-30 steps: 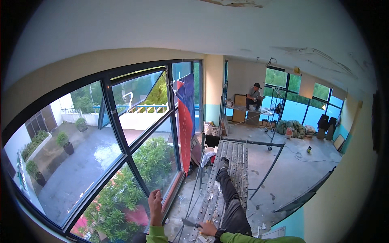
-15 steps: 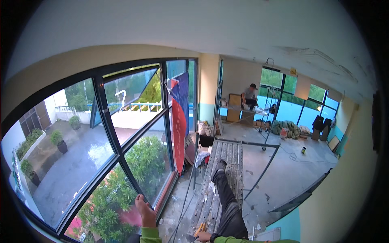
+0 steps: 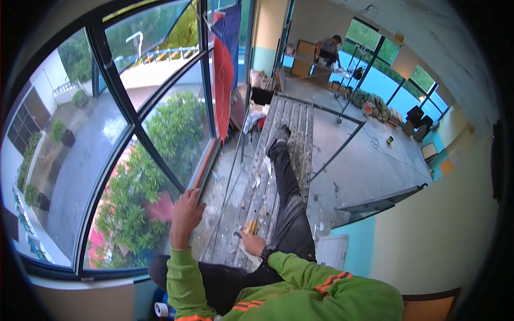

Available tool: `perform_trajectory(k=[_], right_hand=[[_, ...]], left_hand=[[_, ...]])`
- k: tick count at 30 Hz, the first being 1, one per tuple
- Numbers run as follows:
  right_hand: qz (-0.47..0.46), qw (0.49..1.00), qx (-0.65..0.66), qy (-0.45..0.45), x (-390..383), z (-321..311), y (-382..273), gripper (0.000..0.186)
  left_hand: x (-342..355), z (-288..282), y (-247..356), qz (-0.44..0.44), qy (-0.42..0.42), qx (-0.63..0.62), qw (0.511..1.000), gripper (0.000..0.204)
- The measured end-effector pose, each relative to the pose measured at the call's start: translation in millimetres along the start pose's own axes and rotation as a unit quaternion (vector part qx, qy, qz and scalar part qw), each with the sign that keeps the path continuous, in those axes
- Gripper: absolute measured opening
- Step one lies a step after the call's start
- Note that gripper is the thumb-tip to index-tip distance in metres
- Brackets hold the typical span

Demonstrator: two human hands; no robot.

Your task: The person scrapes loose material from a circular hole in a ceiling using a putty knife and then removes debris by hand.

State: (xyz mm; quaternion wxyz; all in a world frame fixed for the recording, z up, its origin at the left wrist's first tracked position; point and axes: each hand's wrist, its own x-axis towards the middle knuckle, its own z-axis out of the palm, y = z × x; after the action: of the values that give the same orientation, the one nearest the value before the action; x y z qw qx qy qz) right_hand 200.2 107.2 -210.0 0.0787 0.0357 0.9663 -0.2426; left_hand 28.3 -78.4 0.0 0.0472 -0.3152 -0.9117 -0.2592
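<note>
My left hand [image 3: 186,218] is closed over the lower part of a dark window frame bar [image 3: 163,164], fingers curled at the glass side. My right hand [image 3: 252,245], with a black watch on the wrist, is low over a perforated metal scaffold plank [image 3: 293,115]. It is closed on a small tool [image 3: 238,234], whose dark flat end sticks out to the left; the rest is hidden by the fingers. Just beyond those fingers lie yellow-orange pieces [image 3: 250,227], too small to name exactly. My outstretched leg [image 3: 286,182] rests along the plank.
Scaffold rails [image 3: 338,151] edge the plank, high above a littered floor. A red and blue cloth [image 3: 225,69] hangs by the windows. Another person [image 3: 327,51] sits at the far end. Bundled sacks [image 3: 372,104] lie along the far windows. A white roll [image 3: 160,309] is below my left arm.
The view has tilted down, so the windows and plank sit higher and my sleeves and lap show. My left hand stays at the window frame; my right hand remains over the plank.
</note>
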Motion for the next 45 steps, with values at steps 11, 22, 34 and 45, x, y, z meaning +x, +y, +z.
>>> perform_trajectory(k=[11,22,34,45], right_hand=[[0.013,0.994,0.015,-0.106,-7,-8,-10,0.017],[0.157,0.976,-0.043,-0.143,0,-1,11,0.04],[0.17,0.954,-0.059,-0.24,3,9,19,0.041],[0.2,0.95,0.145,-0.19,16,7,18,0.035]], left_hand=[[-6,27,-18,-0.045,-0.147,-0.07,0.986,0.045],[45,42,-15,-0.066,-0.199,-0.12,0.97,0.045],[64,68,-54,-0.066,-0.236,-0.071,0.967,0.045],[38,53,-24,-0.019,-0.254,-0.055,0.965,0.045]])
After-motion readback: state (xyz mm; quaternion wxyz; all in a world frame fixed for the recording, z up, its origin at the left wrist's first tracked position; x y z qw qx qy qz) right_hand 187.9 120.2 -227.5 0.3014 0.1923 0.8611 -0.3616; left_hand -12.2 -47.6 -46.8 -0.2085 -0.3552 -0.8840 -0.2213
